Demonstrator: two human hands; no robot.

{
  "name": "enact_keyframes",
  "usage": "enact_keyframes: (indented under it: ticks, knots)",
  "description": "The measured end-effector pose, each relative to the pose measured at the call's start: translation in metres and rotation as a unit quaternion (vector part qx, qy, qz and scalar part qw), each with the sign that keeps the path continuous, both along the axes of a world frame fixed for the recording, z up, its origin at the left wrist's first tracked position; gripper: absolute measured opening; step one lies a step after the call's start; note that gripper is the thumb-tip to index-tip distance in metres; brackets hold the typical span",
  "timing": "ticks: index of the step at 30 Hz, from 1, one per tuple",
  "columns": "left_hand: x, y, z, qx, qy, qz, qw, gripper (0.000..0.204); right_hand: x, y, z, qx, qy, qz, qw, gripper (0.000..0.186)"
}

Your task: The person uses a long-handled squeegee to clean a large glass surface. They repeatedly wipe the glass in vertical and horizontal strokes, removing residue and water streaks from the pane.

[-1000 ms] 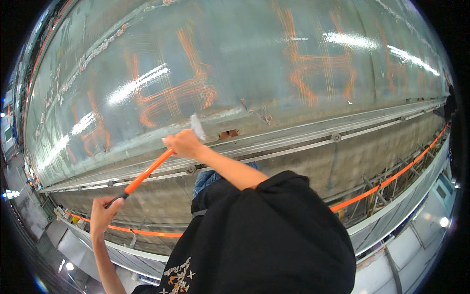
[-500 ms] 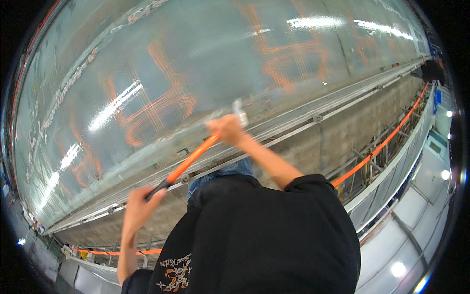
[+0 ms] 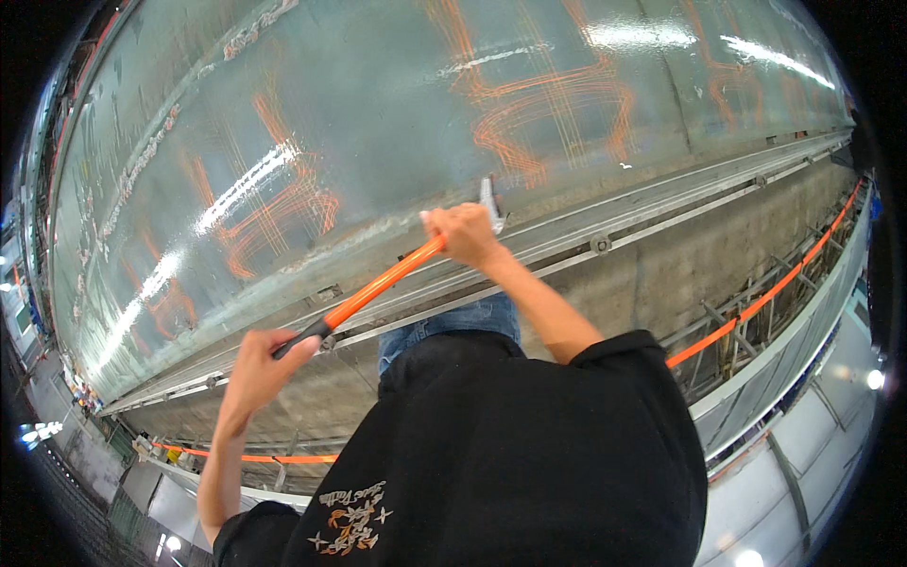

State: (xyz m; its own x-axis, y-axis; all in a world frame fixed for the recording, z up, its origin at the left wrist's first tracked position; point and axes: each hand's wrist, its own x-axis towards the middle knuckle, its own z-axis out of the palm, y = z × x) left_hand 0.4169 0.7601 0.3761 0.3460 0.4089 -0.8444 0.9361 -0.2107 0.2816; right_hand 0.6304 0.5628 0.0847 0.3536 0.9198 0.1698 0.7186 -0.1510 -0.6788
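Here, tool (image 3: 384,286) inside both grips (image 3: 260,367) (image 3: 463,234)

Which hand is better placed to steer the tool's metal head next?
Probably the right hand: it grips the orange handle near the metal head, close to the greenish surface, while the left hand holds the black grip at the far end.

Orange-handled tool (image 3: 383,284): moved right along near edge of glossy panel (image 3: 397,123); left hand (image 3: 257,367), right hand (image 3: 463,232) likewise.

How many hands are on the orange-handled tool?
2: the left hand at the dark grip, the right hand near the metal head. No others seem hidden.
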Motion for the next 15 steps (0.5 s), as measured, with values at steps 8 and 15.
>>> enact_keyframes:
  ticks: [8,15]
  knots:
    - [-0.052,-0.033,0.079,0.038,0.100,0.183,0.977,0.034,-0.090,0.066,0.026,0.057,0.109,0.155,0.980,0.015]
    - [-0.051,-0.034,0.061,0.016,0.136,0.229,0.964,0.033,-0.077,0.055,0.008,0.061,0.113,0.123,0.984,0.015]
